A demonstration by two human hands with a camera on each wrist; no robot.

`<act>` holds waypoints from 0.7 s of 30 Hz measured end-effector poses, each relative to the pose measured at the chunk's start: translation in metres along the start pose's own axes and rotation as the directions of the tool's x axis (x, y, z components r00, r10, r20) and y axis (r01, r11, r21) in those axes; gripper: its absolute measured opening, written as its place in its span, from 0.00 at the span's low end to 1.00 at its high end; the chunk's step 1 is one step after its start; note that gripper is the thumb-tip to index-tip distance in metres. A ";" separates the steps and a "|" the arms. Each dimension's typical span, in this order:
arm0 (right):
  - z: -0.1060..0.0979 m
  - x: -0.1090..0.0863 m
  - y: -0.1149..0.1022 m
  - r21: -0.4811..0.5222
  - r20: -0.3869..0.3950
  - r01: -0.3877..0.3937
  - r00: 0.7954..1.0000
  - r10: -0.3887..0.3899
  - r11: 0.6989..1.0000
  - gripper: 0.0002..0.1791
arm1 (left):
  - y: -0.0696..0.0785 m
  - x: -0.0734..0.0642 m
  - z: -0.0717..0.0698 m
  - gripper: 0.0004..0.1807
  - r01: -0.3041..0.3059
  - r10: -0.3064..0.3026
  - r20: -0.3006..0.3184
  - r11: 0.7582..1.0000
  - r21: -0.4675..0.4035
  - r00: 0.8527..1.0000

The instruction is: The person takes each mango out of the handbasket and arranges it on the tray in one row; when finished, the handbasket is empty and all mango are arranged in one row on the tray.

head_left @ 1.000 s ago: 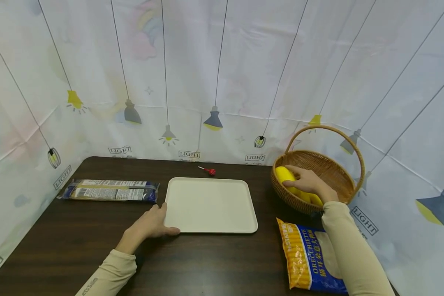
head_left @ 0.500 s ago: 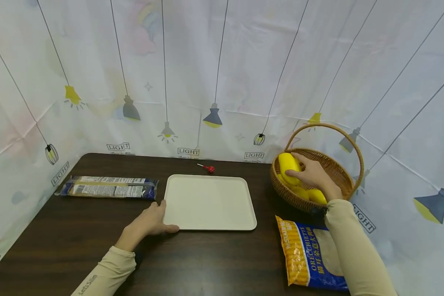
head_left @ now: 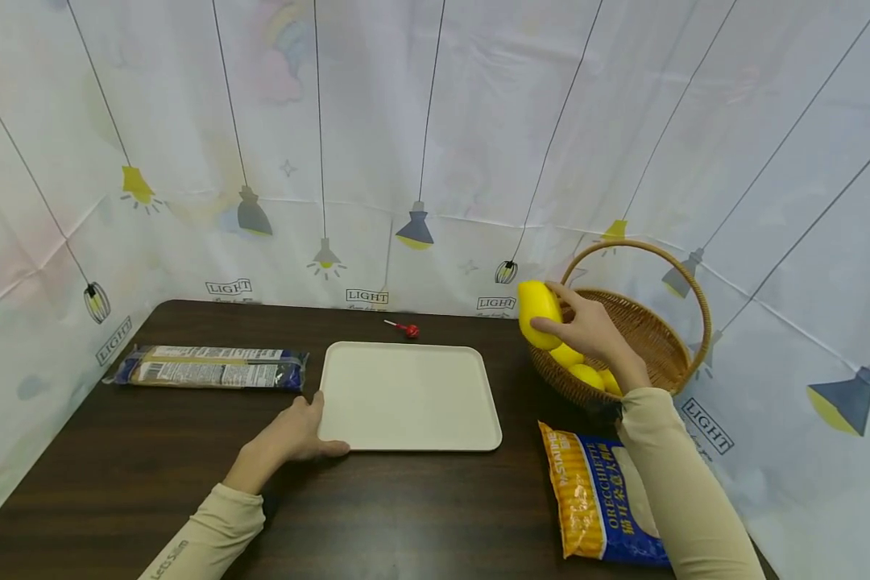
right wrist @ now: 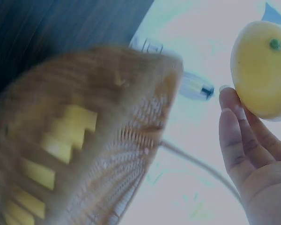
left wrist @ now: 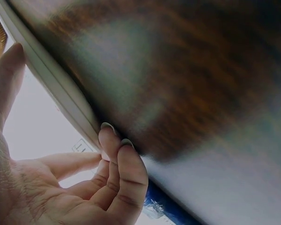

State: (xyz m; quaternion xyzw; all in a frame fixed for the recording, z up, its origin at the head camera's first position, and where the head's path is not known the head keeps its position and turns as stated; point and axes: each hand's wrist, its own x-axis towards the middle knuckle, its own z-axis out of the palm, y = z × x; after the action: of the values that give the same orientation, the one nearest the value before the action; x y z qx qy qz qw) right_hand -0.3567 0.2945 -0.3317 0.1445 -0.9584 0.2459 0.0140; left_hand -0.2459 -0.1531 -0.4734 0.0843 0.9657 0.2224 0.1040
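In the head view my right hand (head_left: 590, 326) holds a yellow lemon (head_left: 538, 314) above the left rim of a wicker basket (head_left: 641, 322). The right wrist view shows the lemon (right wrist: 262, 70) between thumb side and fingers, its green stem end visible. Several more yellow lemons (head_left: 586, 375) lie in the basket. My left hand (head_left: 290, 441) is at the near left corner of a cream tray (head_left: 411, 396). Its thumb lies along the near edge and its fingers along the left edge. In the left wrist view, the thumb and index finger touch the tray's rim (left wrist: 61, 96).
A blue and yellow orecchiette bag (head_left: 602, 499) lies in front of the basket, partly under the right sleeve. Left of the tray is a long blue packet (head_left: 210, 367). A red lollipop (head_left: 408, 330) lies behind the tray. A printed curtain (head_left: 435, 145) hangs behind the dark table (head_left: 406, 515).
My right hand has taken a lemon out of the basket, lifting it and moving it left past the rim. My left hand has stayed at the tray's corner.
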 end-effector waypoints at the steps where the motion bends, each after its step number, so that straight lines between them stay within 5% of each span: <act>1: 0.004 0.002 -0.003 0.006 0.001 0.012 1.000 -0.012 1.000 0.47 | 0.000 0.000 0.000 0.62 0.000 0.000 -0.001 1.000 -0.002 1.000; 11: 0.071 0.024 -0.038 0.031 0.049 0.079 0.996 -0.081 0.996 0.45 | 0.002 -0.001 -0.001 0.61 0.001 -0.001 -0.002 1.000 -0.017 1.000; 21: 0.147 0.045 -0.074 0.140 0.145 0.059 0.986 -0.079 0.988 0.43 | -0.001 0.000 0.001 0.61 -0.003 0.002 -0.011 1.000 -0.013 1.000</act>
State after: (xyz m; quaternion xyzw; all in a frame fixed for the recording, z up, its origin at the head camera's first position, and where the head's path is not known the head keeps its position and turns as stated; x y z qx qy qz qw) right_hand -0.3724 0.1511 -0.4218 0.1965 -0.9322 0.2982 -0.0596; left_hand -0.2459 -0.1533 -0.4746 0.0837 0.9647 0.2294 0.0991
